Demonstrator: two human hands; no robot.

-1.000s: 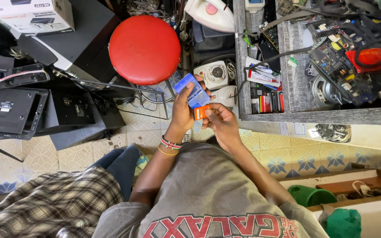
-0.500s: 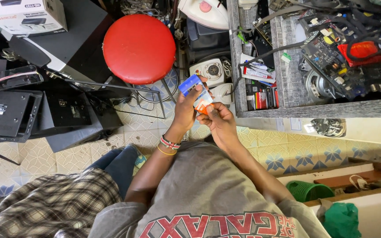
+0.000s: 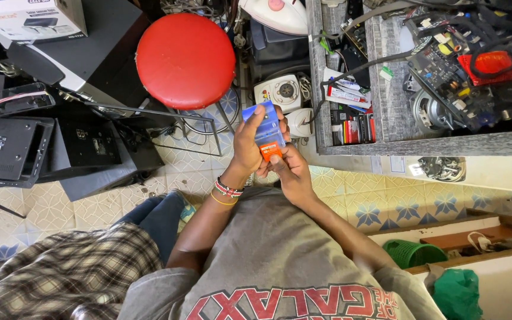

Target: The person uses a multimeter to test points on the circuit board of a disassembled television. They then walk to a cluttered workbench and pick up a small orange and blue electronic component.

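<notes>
Hands meet at the middle of the view around a small blue box with an orange end. The left hand grips the box from its side, fingers curled up along the blue face with a fingertip at the top edge, and bead bracelets circle that wrist. The right hand closes on the orange end from below, its fingers wrapped around the lower corner, so the box sits upright between both hands, held in the air above the patterned floor tiles.

Just beyond the fingertips lies a white round-dialled device on the floor, with a second pale item touching the space beside the right hand's knuckles. Further out past the left hand stands a red round stool on a metal frame, and beyond that, well apart, black electronic casings are stacked near a cardboard carton. Out past the right hand runs a grey wooden workbench crowded with a circuit board, black cables and a red part. A white clothes iron rests beyond the dialled device. Close to the right elbow sits a green basket. A plaid cloth lies by the left arm.
</notes>
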